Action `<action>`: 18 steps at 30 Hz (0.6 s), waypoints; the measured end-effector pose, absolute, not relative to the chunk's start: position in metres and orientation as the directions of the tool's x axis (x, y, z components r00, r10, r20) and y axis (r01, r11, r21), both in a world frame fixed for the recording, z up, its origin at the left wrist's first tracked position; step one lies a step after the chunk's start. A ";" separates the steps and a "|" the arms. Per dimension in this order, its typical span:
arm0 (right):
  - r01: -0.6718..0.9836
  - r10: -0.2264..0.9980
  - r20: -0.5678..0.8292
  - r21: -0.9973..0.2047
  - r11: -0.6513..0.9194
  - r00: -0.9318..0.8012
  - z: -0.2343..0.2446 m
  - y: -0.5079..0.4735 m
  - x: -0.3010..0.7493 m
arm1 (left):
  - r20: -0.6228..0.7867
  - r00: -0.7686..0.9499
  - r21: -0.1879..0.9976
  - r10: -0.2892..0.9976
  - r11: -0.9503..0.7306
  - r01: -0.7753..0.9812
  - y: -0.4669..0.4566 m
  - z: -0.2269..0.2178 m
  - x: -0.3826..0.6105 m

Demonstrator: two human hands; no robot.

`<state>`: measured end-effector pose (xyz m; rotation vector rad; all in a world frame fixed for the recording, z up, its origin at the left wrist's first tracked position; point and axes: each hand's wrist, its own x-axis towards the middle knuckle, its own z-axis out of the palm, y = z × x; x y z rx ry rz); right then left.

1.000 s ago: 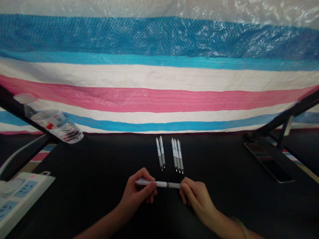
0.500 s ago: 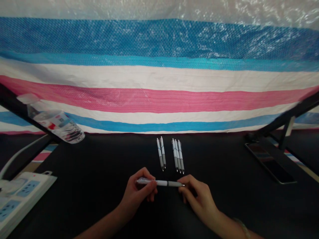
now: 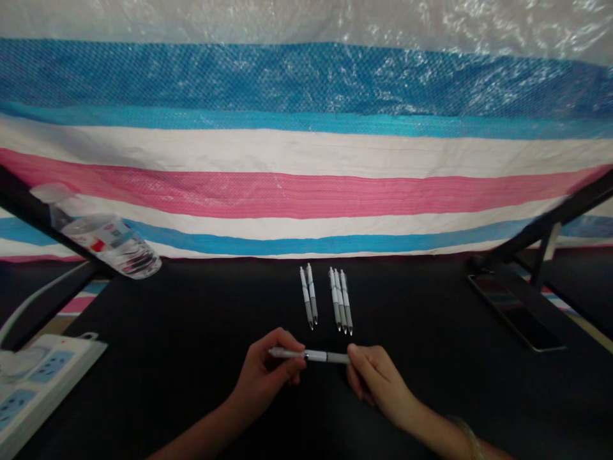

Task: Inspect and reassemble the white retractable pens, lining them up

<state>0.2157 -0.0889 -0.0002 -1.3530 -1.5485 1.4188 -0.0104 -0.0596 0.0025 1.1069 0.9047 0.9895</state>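
Note:
A white pen (image 3: 316, 355) with a grey grip lies level between my two hands, just above the black table (image 3: 191, 332). My left hand (image 3: 271, 377) pinches its clear back end. My right hand (image 3: 376, 377) is closed round its tip end. Beyond them lie a pair of white pens (image 3: 309, 296) and a group of three white pens (image 3: 340, 299), all side by side with tips toward me.
A water bottle (image 3: 103, 239) stands at the left by a black bar. A white power strip (image 3: 33, 377) sits at the near left. A phone (image 3: 514, 311) lies at the right. A striped blue, white and pink tarp (image 3: 306, 160) hangs behind the table.
My right hand has closed back over the pen's tip, which showed bare half a second ago. The pen has shifted slightly to the right.

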 end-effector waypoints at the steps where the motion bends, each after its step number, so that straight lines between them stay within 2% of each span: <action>1: 0.236 0.934 -0.215 -0.960 -0.149 -0.286 -0.001 -0.088 0.216 | -0.075 0.305 0.975 0.949 0.134 -0.177 -0.060 0.002 -0.010; 4: 0.226 0.932 -0.207 -0.964 -0.142 -0.298 0.004 -0.088 0.216 | -0.092 0.291 0.977 0.952 0.142 -0.157 -0.060 0.003 -0.011; 8: 0.406 0.957 -0.034 -0.909 0.091 -0.289 0.010 -0.090 0.217 | -0.158 0.264 0.969 0.951 0.200 -0.142 -0.060 0.004 -0.011; 10: 0.451 0.951 -0.007 -0.881 0.141 -0.310 0.009 -0.092 0.218 | -0.150 0.274 0.967 0.950 0.198 -0.158 -0.060 0.003 -0.011; 13: 0.370 0.941 -0.042 -0.924 0.091 -0.336 0.006 -0.092 0.218 | -0.108 0.298 0.968 0.949 0.168 -0.186 -0.060 0.003 -0.010; 18: 0.216 0.906 -0.174 -0.972 -0.094 -0.386 0.005 -0.087 0.218 | -0.078 0.310 0.969 0.947 0.145 -0.199 -0.058 0.005 -0.011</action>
